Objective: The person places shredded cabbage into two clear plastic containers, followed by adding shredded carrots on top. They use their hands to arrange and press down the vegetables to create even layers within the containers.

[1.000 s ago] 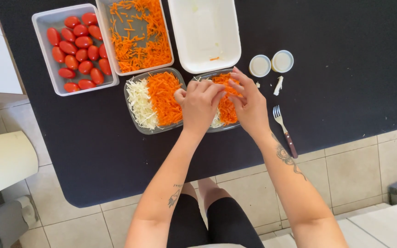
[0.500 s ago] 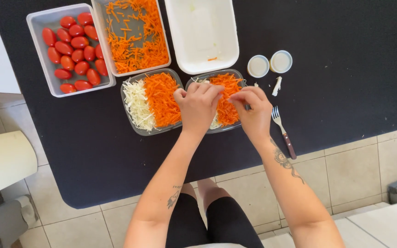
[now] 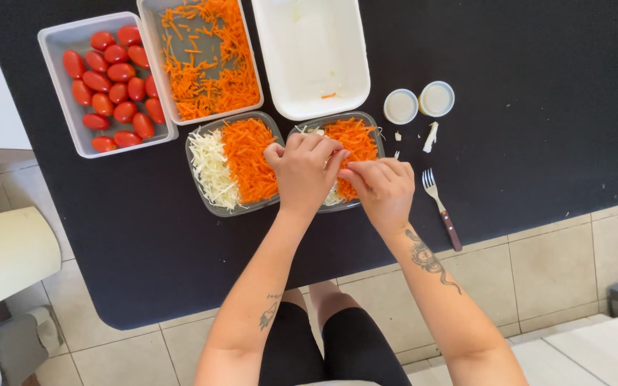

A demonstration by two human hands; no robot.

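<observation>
Two clear tubs stand side by side on a black counter [image 3: 538, 86]. The left tub [image 3: 211, 207] holds a strip of shredded white cabbage [image 3: 209, 164] beside a strip of grated carrot [image 3: 248, 157]. My left hand [image 3: 305, 171] lies over the right tub [image 3: 378, 134], fingers curled down into its shreds. Grated carrot [image 3: 355, 136] shows beyond my knuckles. My right hand [image 3: 382, 187] is at that tub's near right corner, fingertips pinched together and touching my left hand. What lies under either hand is hidden.
At the back stand a tray [image 3: 57, 93] of red oval tomatoes, a tray [image 3: 153, 50] of grated carrot and a nearly bare white tray [image 3: 312, 57]. Two small round white pots [image 3: 400, 106] [image 3: 436, 99] and a fork [image 3: 441, 207] lie to the right. Tiled floor lies below.
My right hand has drawn back from the carrot at the tub's far right to its near corner, closing against my left hand. My left hand has stayed over the tub.
</observation>
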